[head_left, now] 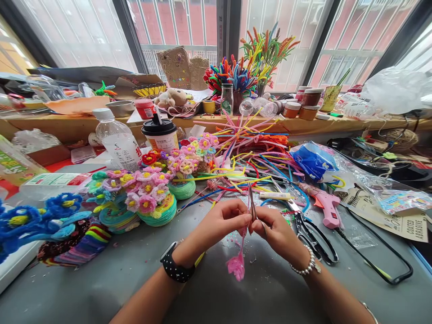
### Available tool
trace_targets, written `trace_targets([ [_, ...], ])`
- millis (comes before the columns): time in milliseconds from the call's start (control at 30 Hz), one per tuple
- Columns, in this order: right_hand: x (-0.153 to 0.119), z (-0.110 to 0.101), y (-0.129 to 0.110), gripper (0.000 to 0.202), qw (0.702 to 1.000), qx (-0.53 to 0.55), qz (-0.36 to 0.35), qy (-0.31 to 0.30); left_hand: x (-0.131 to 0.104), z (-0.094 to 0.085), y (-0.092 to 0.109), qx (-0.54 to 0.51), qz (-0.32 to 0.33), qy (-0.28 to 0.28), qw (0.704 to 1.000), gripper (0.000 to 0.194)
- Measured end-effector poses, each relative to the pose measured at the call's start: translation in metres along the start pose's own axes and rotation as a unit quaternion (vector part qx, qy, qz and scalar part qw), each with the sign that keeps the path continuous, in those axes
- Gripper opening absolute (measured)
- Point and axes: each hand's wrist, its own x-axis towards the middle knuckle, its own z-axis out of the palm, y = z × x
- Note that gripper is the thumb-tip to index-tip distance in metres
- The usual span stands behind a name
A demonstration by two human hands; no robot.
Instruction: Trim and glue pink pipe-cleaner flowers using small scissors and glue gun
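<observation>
Above the grey table, my left hand (229,218) is closed in a pinch on the thin stem of a pink pipe-cleaner flower (236,266). Its fuzzy head hangs down below my fingers. My right hand (275,227) is closed around small metal scissors (251,201), whose slim blades point upward beside the left fingertips. Both hands nearly touch, and my fingers hide the handles and part of the stem. Just right of my right hand lie large black-handled scissors (312,236). A glue stick (275,195) rests beyond my fingers.
Finished pipe-cleaner flower pots (157,213) stand at left, near a plastic bottle (118,141) and a lidded cup (160,135). Loose pipe cleaners (256,146) pile up ahead. At right lie a pink glue gun (326,204), its black cord (381,243) and a blue packet (313,159).
</observation>
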Motion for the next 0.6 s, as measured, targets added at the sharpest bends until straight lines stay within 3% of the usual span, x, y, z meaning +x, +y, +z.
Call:
trace_targets([
  [233, 0.0011, 0.0016, 0.001, 0.056, 0.998, -0.041, 0.017, 0.037, -0.0001, -0.0001, 0.0016, 0.003, 0.0, 0.003, 1.0, 0.019],
  [600, -0.0007, 0.0, -0.0012, 0.059, 1.0, 0.012, 0.01, 0.005, -0.001, 0.001, 0.0012, 0.017, -0.005, -0.021, 1.0, 0.018],
])
